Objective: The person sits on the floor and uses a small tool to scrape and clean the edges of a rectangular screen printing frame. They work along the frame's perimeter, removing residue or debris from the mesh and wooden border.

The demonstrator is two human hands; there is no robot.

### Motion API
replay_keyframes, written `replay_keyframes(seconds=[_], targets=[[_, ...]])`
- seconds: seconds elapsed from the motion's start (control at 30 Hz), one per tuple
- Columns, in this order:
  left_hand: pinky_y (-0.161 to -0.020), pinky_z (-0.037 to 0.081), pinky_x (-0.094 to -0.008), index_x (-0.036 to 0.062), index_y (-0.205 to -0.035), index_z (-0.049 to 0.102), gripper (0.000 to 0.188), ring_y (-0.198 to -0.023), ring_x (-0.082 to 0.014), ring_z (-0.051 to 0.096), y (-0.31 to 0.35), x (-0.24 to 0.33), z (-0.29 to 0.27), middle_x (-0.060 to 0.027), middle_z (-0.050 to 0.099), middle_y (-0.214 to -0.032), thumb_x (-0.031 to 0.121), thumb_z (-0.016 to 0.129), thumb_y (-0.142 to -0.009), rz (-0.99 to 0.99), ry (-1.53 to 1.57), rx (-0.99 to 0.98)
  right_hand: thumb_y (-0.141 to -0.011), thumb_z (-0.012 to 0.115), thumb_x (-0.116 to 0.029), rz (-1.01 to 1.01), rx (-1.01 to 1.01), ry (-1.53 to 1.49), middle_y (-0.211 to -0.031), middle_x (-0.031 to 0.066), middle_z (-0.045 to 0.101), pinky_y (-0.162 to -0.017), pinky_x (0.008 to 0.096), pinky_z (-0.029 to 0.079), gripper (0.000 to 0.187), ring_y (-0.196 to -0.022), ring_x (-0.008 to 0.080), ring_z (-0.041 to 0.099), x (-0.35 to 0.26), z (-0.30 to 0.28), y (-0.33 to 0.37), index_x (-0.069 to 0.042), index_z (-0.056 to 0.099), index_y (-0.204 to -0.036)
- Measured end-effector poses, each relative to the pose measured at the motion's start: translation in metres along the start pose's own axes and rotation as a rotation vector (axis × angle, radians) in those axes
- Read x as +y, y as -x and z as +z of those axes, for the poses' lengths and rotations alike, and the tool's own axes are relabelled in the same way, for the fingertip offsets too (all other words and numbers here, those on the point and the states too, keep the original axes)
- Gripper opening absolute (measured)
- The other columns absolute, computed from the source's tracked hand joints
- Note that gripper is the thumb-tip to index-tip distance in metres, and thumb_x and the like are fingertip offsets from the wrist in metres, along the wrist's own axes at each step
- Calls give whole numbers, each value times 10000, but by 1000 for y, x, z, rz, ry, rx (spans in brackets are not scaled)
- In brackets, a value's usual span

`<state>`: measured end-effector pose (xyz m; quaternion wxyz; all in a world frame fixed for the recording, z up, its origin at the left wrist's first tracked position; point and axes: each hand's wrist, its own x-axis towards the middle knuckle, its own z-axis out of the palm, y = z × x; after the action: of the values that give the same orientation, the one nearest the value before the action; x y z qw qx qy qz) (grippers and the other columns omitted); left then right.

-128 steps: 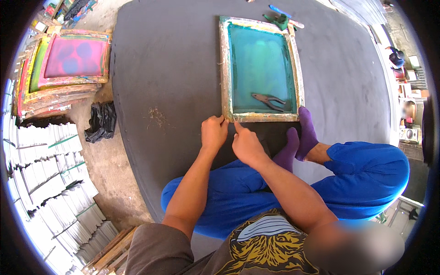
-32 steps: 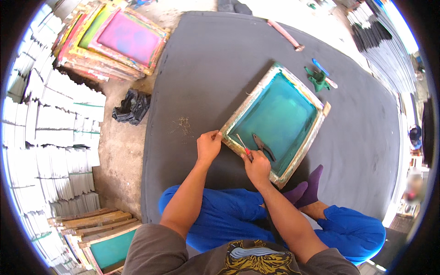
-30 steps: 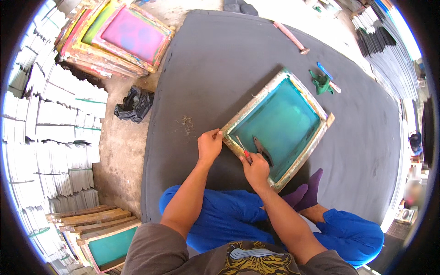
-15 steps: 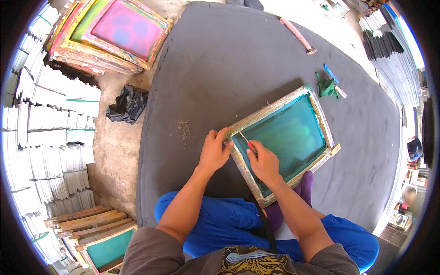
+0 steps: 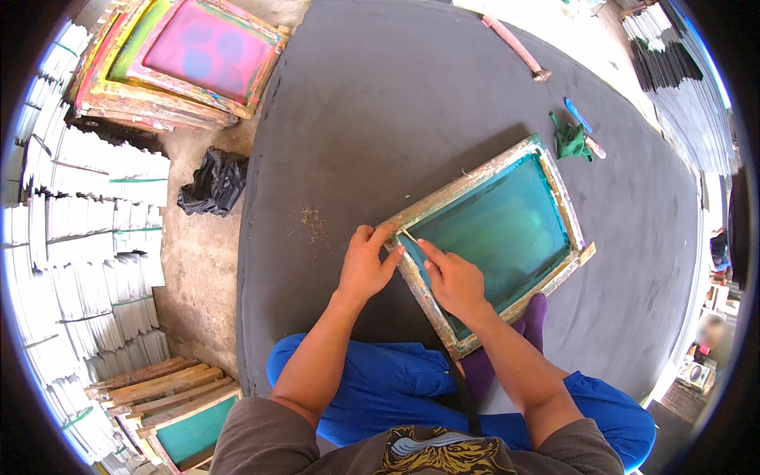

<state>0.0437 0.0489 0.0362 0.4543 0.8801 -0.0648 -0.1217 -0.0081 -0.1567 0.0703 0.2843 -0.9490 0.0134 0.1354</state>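
A wooden screen-printing frame point(image 5: 469, 180) with teal-green mesh lies tilted in front of me, its near edge by my purple-socked feet point(image 5: 536, 310). My left hand point(image 5: 364, 261) grips its left corner, thumb on the side rail and fingers on the upper rail. My right hand point(image 5: 455, 281) is closed around a screwdriver point(image 5: 409, 236), above the mesh. Only the metal shaft shows now, its tip at the inner edge of that same corner; the earlier view shows a red handle.
A dark mat point(image 5: 356, 103) covers the work surface. Fibre scraps point(image 5: 313, 225) lie left of the frame. Beyond it are a hammer point(image 5: 516, 49), a green cloth point(image 5: 571, 141) and a blue-handled tool point(image 5: 578, 115). A black plastic bag point(image 5: 214, 184), stacked frames point(image 5: 186, 99) and white bundles point(image 5: 75, 226) stand left.
My right hand has shifted slightly with its grip further over the screwdriver, hiding the red handle. The left hand keeps its hold on the corner. The whole view has shifted a little.
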Motion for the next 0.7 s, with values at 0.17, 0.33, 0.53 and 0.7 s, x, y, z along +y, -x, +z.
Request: replay_keyframes(seconds=[0.17,0.33,0.53,0.7], targets=[[-895,549,-478,96,-1275,704,393,-1010,-418,663,1,-1,0,-233,640,-1125,240,776,-916,16,18,33,-1034,603,-300,-29,-33,-1,-869,150,691,-700,511,569,410,-775,384,704,2,-3,-3,-300,639,-1442],[-860,562,-451,77,-1241,741,362,-954,-389,684,0,-4,-1,-214,655,-1094,239,767,-918,15,52,55,-1041,607,-298,-70,-89,27,-848,144,711,-718,471,564,375,-801,356,707,5,-16,-15,-277,679,-1408],[-863,561,-449,93,-1329,722,441,-963,-377,685,0,-8,1,-201,661,-1071,258,765,-922,60,-5,79,-1063,552,-358,-128,-132,5,-893,174,733,-731,529,576,385,-829,403,720,17,-16,-26,-328,643,-1436],[-845,564,-439,24,-1339,694,439,-949,-349,690,-3,-2,-1,-189,669,-1073,191,746,-936,-19,42,84,-1069,543,-363,-138,-180,2,-915,177,746,-737,548,573,385,-854,410,726,21,-19,-32,-328,635,-1441]])
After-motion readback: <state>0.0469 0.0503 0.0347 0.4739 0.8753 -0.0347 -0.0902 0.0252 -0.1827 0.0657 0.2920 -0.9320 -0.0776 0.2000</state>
